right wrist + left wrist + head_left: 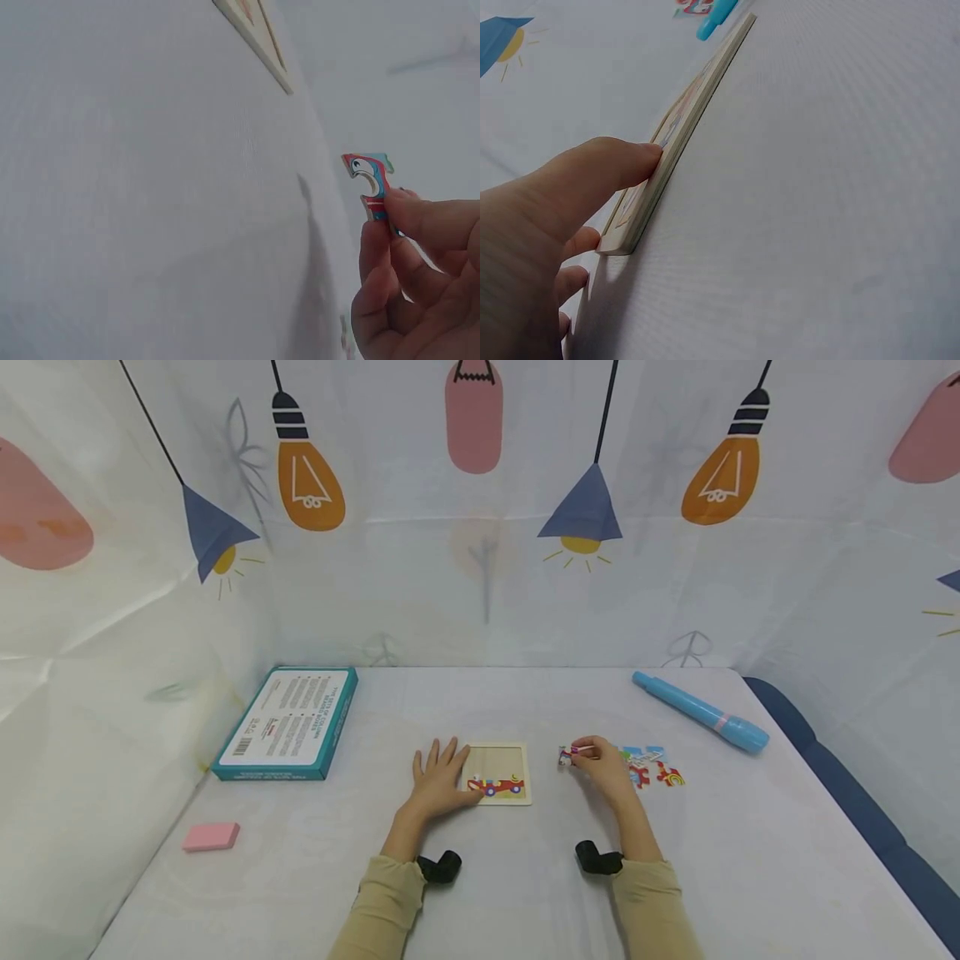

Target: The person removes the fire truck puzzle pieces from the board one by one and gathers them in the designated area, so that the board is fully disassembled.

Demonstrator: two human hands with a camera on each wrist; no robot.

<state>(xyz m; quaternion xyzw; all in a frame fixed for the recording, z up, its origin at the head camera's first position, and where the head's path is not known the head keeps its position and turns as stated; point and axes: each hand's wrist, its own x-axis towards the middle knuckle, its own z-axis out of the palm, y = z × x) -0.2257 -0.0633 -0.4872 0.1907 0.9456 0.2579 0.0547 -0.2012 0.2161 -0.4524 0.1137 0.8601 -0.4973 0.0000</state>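
A shallow wooden puzzle tray lies on the table, with joined pieces showing a red car along its lower edge. My left hand rests at the tray's left side, fingers spread; in the left wrist view its thumb presses on the frame. To the right of the tray, my right hand pinches a jigsaw piece between thumb and fingers, above the table. The piece is red and blue with an eye printed on it. Loose jigsaw pieces lie beyond the right hand, which partly hides them.
A teal-edged box lies at the back left, and a pink block sits nearer on the left. At the back right is a blue marker-shaped tube. A dark blue chair edge shows past the table's right side.
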